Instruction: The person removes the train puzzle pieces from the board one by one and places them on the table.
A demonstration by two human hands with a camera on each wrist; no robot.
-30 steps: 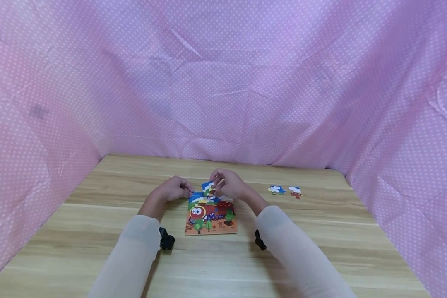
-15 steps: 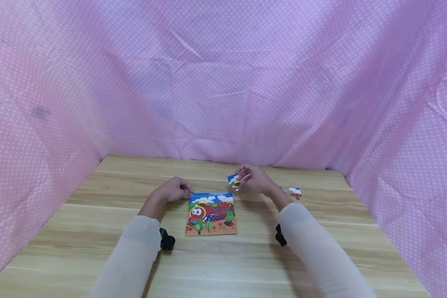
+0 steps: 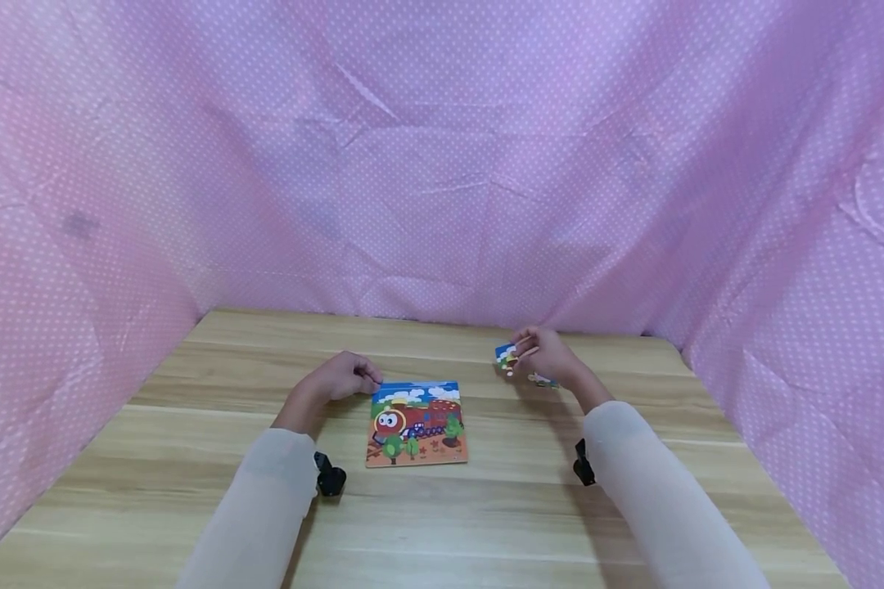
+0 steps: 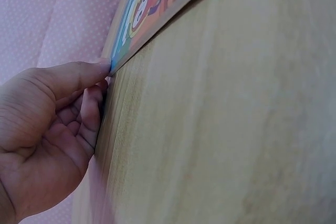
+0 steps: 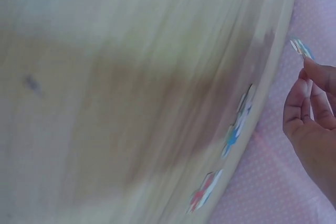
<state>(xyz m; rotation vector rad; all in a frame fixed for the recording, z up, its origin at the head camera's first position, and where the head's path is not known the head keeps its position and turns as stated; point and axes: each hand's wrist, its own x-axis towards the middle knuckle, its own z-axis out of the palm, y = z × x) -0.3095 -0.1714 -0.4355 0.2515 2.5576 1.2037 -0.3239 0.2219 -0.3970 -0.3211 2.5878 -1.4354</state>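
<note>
A square jigsaw puzzle [image 3: 416, 427] with a red cartoon train lies flat on the wooden table. At its far left corner is my left hand [image 3: 345, 375]; in the left wrist view the thumb [image 4: 84, 74] and curled index finger pinch that corner. My right hand [image 3: 550, 357], out to the right of the puzzle, holds a loose jigsaw piece [image 3: 504, 357] with blue, white and green print between thumb and fingers, raised above the table. Below this hand lies another jigsaw piece [image 3: 543, 381], partly hidden in the head view.
Two loose jigsaw pieces show in the right wrist view, a blue and white one [image 5: 240, 121] and a red and white one [image 5: 205, 190], near the far edge. A pink dotted cloth [image 3: 442, 204] hangs behind and beside the wooden table [image 3: 427, 523].
My right hand has carried the jigsaw piece from over the puzzle's top edge to the right, towards the loose pieces. My left hand has stayed at the corner.
</note>
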